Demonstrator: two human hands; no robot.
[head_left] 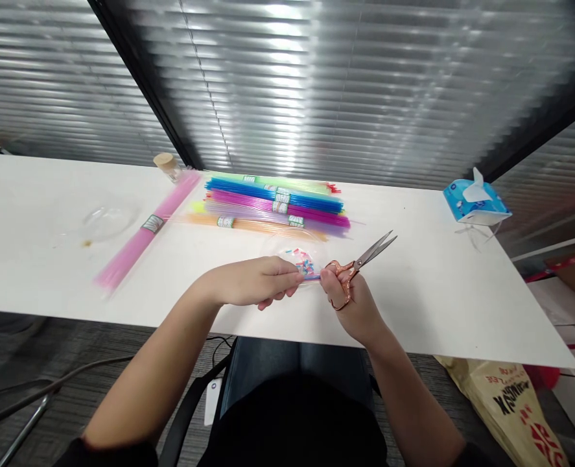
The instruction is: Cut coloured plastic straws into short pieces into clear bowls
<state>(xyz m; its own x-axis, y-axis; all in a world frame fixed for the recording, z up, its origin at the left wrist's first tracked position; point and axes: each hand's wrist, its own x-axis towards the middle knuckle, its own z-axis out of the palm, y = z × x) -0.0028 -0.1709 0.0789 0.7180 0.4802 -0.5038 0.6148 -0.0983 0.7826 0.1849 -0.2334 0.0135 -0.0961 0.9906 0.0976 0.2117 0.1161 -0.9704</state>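
My left hand (262, 280) is closed, its fingertips pinching a few thin blue and pinkish plastic straws (311, 277). At their other end is my right hand (358, 308), thumb and finger against the tips. That hand also holds a pair of scissors (375, 250) with rose-gold handles around its fingers. The blades point up and to the right, away from the straws, and are slightly parted. Just beyond my hands stands a clear shallow bowl (269, 242). Small cut straw pieces (305, 261) in red, blue and white lie in it.
Bundles of coloured straws (277, 204) lie behind the bowl. A pink bundle (146, 233) rests diagonally at left, near a corked jar (167, 165) and a clear dish (103, 222). A tissue pack (476, 201) sits far right. Blinds close off the back.
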